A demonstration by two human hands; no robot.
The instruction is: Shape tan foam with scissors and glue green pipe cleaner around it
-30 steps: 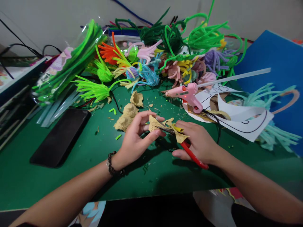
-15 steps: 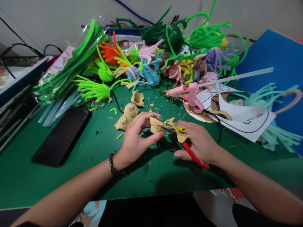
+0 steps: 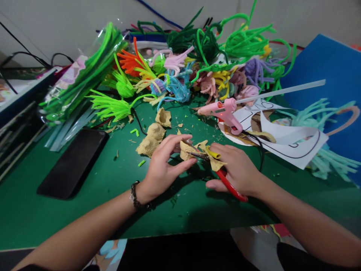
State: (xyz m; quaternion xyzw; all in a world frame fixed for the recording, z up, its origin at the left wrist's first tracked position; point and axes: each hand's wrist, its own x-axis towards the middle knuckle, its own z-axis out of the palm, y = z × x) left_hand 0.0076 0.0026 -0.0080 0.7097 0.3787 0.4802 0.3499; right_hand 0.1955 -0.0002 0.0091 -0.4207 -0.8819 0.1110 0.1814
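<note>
My left hand [image 3: 167, 160] pinches a tan, rough piece of egg carton [image 3: 186, 149] between thumb and fingers. Red-handled scissors [image 3: 231, 187] are gripped in my right hand [image 3: 239, 165]. Their blades meet the carton piece, and a torn strip of carton [image 3: 217, 164] hangs over them close to my right fingers. A small yellow piece [image 3: 213, 153] shows beside the strip. Left of my left hand, joined carton cups [image 3: 150, 139] lie on the green table [image 3: 118, 218], with one loose carton cup [image 3: 164, 117] behind them.
A pink glue gun [image 3: 222, 113] with a long glue stick lies behind my right hand, on cut white paper [image 3: 296, 146]. At left are a black phone [image 3: 73, 163] and bagged green pipe cleaners [image 3: 84, 82]. Colourful pipe-cleaner bundles [image 3: 180, 86] fill the back. A blue board [image 3: 318, 71] stands right.
The carton piece has turned slightly in my left hand, and the scissors have shifted a touch. Everything else on the table stays put.
</note>
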